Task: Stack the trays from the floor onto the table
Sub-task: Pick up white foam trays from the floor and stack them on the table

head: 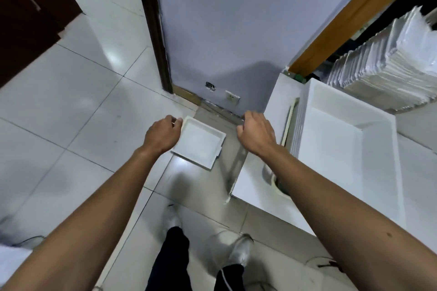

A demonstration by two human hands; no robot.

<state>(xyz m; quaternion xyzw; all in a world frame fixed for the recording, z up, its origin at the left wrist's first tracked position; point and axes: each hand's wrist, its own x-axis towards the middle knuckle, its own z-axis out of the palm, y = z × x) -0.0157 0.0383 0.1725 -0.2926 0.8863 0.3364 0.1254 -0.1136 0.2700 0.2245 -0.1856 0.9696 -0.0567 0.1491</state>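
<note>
The left hand (163, 136) and right hand (254, 133), fingers (175, 121) loosely curled and empty, should reach the tray (199, 143) on the floor (71, 101), grip opposite rims and lift it level.

We are seeing a white tray (199, 143) lying on the floor (71, 106), left of the table (253, 186) bearing a tray stack (350, 149).

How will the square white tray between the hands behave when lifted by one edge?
The tray looks thin and shallow, so it is probably light. Its raised rim should give a grip and keep it stiff. The smooth surface may be slippery.
</note>
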